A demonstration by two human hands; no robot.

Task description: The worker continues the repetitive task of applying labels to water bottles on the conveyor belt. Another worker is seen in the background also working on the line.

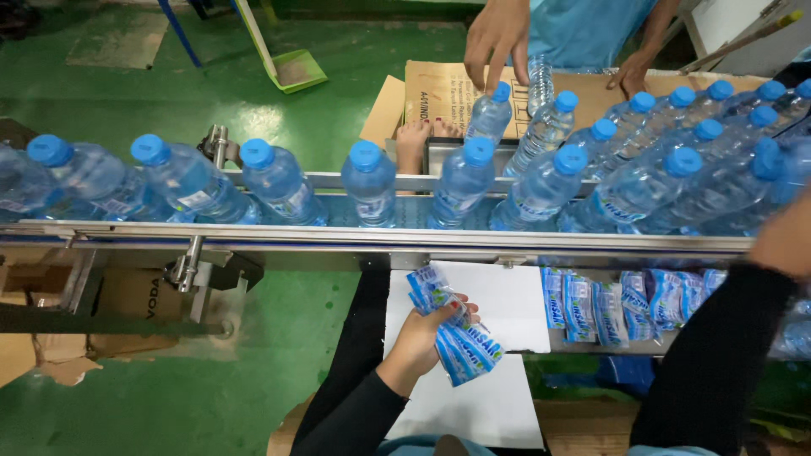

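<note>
The left hand (420,336) grips a fanned stack of blue-and-white label sleeves (456,333) by its lower end, just below the conveyor rail (380,239). They look thin, light, floppy and slick, best pinched flat at an edge. The right hand (781,241) sits at the frame edge; I cannot tell its grip.

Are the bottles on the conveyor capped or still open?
Capped: each bottle on the conveyor wears a blue cap.
</note>
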